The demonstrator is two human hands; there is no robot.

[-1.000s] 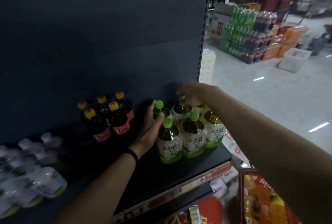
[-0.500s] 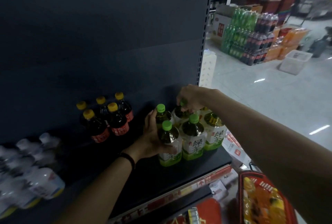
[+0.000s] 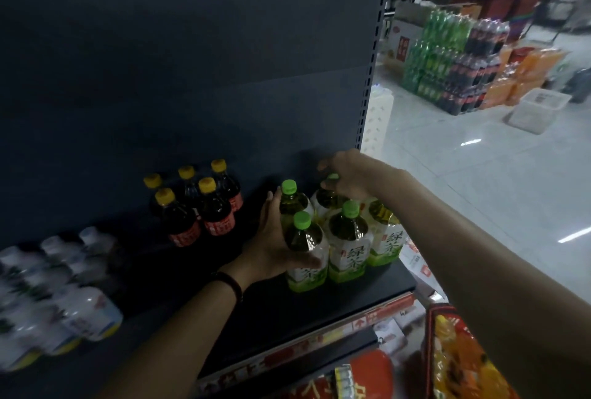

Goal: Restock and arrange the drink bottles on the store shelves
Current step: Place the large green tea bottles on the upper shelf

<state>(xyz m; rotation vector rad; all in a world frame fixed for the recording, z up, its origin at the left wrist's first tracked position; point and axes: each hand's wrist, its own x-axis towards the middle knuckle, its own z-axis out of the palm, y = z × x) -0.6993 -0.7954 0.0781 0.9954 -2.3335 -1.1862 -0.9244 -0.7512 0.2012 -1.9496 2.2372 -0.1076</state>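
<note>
The green tea bottles (image 3: 347, 238) stand clustered at the right end of the dark shelf (image 3: 367, 290). The left hand (image 3: 271, 248) cups the front-left bottle (image 3: 307, 258), thumb curled across its front, fingers extended up its left side. The right hand (image 3: 348, 178) reaches from above, fingers curled and pinching the cap of a rear bottle (image 3: 326, 203). Dark yellow-capped bottles (image 3: 192, 213) stand to the left, apart from the cluster.

Green-capped tea bottles (image 3: 347, 238), yellow-capped dark bottles (image 3: 215, 211), apparently white bottles (image 3: 84, 309)
</note>
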